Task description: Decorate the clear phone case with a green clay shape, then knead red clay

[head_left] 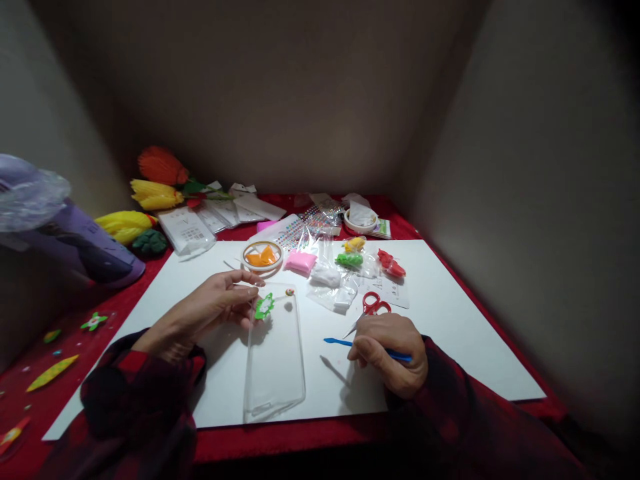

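My left hand (210, 307) reaches over the top corner of a clear phone case (275, 360) lying on the white sheet (450, 320). Its fingers pinch a thin white stick near a small green clay flower (264, 306) stuck on the case. A tiny red and green clay dot (289, 292) sits at the case's top edge. My right hand (390, 353) is closed round a blue modelling tool (340, 343), whose tip points left toward the case. Red-handled scissors (373, 307) lie just above my right hand.
Behind the case are a round dish with orange clay (263, 256), pink clay (301, 261), white, green, yellow and red clay in clear bags, a sticker sheet (300, 230) and a tape roll (360, 219). Paper flowers (160, 180) and a purple bag (75, 240) stand at left on red cloth.
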### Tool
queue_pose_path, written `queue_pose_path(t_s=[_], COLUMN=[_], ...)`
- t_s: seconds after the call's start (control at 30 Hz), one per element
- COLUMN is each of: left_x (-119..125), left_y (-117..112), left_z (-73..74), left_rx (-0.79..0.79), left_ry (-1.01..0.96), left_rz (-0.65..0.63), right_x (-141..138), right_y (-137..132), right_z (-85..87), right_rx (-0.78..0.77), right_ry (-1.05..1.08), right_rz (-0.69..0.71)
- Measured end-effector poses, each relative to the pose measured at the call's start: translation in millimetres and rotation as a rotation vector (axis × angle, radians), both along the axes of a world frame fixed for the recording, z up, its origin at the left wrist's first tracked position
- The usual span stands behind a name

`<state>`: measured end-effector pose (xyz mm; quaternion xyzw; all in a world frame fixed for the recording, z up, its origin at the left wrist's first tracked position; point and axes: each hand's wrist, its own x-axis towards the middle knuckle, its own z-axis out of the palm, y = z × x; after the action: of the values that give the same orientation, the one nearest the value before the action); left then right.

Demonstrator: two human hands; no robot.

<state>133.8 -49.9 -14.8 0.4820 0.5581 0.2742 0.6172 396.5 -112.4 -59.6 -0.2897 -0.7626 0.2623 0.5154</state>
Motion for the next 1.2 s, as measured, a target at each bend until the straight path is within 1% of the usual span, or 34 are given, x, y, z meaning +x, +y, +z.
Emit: queue_pose_path(t_s=[0.13, 0.27, 0.43, 0.6, 0.73, 0.9, 1.07, 1.2], left_x=[0.9, 3.1, 4.4, 3.4, 4.4, 6.5, 6.1, 6.0], left_y=[-2.2, -5.0, -4.9, -3.3, -4.1, -4.9, -4.2, -4.9], left_z=[-5.8, -11.8, -16.8, -21.0, -18.6, -13.9, -15.0, -14.6], left_rx=[-0.008, -0.006, -0.033, -0.050, -0.052, -0.053, -0.046, -0.050], left_ry=[-0.060, -0.136, -0.201, -0.232, -0.221, -0.209, -0.217, -0.217], left_rz=[-0.083, -0.152, -0.175, -0.185, -0.185, -0.175, -0.185, -0.185], right_x=[-6.3, -19.2, -37.3, -49.4, -51.3, -49.0, -50.9, -52.2], right_y=[2.5, 9.0, 19.4, 27.3, 28.4, 25.7, 22.8, 21.8], right_z=[9.0, 19.7, 26.5, 20.2, 12.7, 5.7, 4.1, 3.4], right_rx=[-0.017, 0.052, 0.143, 0.248, 0.307, 0.290, 0.275, 0.271], right_ry=[0.014, 0.003, 0.000, -0.028, -0.062, -0.076, -0.048, -0.069], right_rz=[0.005, 0.022, 0.064, 0.109, 0.139, 0.172, 0.191, 0.181])
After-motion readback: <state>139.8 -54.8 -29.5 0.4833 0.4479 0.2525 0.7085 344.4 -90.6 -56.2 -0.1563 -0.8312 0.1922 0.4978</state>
